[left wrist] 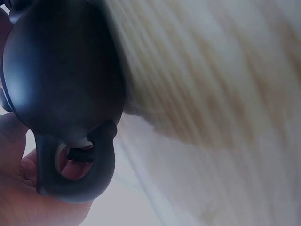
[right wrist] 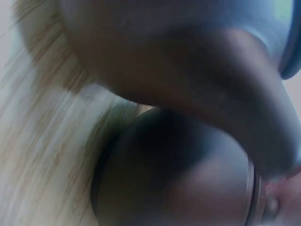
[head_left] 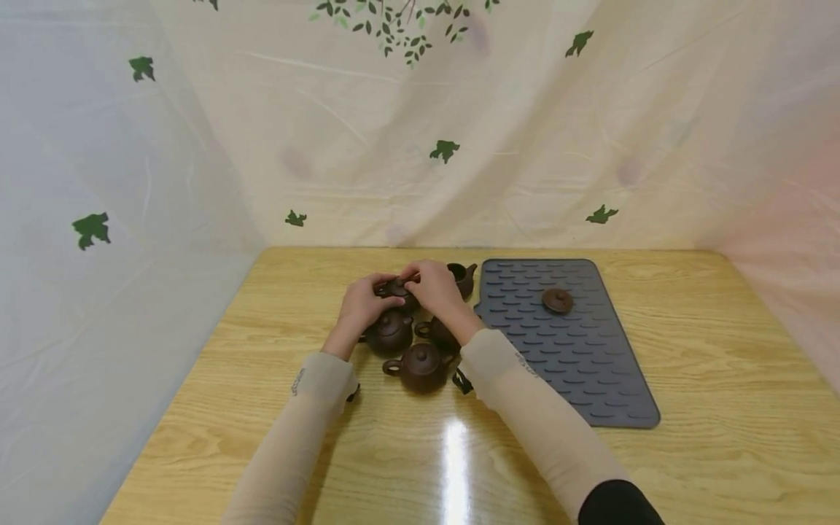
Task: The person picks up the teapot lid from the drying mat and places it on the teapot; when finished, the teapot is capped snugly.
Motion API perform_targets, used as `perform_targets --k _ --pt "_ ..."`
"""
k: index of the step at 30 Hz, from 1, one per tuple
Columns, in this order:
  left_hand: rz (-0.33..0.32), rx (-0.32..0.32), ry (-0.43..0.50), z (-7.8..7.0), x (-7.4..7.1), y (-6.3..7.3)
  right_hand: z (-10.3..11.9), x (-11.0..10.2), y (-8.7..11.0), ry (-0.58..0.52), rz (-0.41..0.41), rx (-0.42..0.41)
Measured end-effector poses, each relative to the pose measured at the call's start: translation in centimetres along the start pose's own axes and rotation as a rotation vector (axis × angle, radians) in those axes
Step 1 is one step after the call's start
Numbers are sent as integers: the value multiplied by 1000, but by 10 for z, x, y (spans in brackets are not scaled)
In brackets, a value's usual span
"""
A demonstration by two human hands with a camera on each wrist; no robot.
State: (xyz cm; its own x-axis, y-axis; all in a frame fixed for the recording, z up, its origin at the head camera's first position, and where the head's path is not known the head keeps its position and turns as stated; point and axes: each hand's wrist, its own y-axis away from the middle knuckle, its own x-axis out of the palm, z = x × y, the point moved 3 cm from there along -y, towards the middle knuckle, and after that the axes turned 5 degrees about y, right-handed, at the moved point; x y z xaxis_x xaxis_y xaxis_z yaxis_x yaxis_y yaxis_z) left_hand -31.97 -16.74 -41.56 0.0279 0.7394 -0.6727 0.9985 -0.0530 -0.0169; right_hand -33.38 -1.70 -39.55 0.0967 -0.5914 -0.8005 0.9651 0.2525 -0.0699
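Observation:
Several dark brown teapots stand close together at the table's middle. My left hand point(head_left: 359, 303) grips the handle side of a lidded teapot point(head_left: 398, 287) at the back, its thumb across the near side. Meeting it from the right, my right hand point(head_left: 433, 286) pinches the same teapot's other side with thumb and fingers. In front sit a round lidded teapot point(head_left: 389, 333), another teapot point(head_left: 441, 334) half hidden by the right wrist, and a nearer lidded one point(head_left: 422, 368). The left wrist view shows a teapot's handle point(left wrist: 106, 165) with fingers behind it.
Behind the right hand stands a teapot with an uncovered mouth point(head_left: 467, 281). To the right lies a grey ridged mat point(head_left: 558, 364) with one brown lid point(head_left: 557, 300) on it. A curtain point(head_left: 367, 175) hangs along the wooden table's point(head_left: 249, 408) back edge.

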Motion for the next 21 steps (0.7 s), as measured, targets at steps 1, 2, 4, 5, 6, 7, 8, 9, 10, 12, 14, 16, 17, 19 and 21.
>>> perform_targets --k 1,2,4,5,6,7,8,9,10,12,14,16,17,19,21 --pt "1 1 1 0 0 0 -1 -1 1 -7 0 0" --pt "1 2 2 0 0 0 -1 -2 1 -13 -1 -1" --pt "1 5 2 -1 -1 0 -2 -4 2 -33 -5 -3" --pt "0 7 2 -1 -1 -1 -2 -5 3 -45 -11 -3" --pt "1 10 0 -2 -1 -1 -3 -7 3 -55 -16 -5" --pt "0 11 -3 -2 -1 -1 -3 -8 4 -62 -19 -7" --pt "-1 13 -6 -2 -1 -1 -4 -9 4 -71 -23 -9" --pt "-1 13 -9 -3 -2 -1 -4 -10 4 -82 -27 -9" --pt "1 13 -14 -3 -2 -1 -5 -11 5 -89 -31 -9" --pt "3 7 -18 -3 -2 -1 -6 -13 6 -102 -38 -10" --pt "5 0 -19 -3 -2 -1 -7 -16 7 -104 -46 -8" --pt "9 -4 -22 -2 -3 -1 -9 -19 8 -99 -53 -5" --pt "11 -5 -22 -2 -3 -1 -9 -20 9 -96 -57 -3" --pt "12 -4 -21 -2 -3 -1 -11 -22 10 -92 -66 0" --pt "11 -2 -23 -2 -3 -1 -12 -25 11 -97 -75 -1"
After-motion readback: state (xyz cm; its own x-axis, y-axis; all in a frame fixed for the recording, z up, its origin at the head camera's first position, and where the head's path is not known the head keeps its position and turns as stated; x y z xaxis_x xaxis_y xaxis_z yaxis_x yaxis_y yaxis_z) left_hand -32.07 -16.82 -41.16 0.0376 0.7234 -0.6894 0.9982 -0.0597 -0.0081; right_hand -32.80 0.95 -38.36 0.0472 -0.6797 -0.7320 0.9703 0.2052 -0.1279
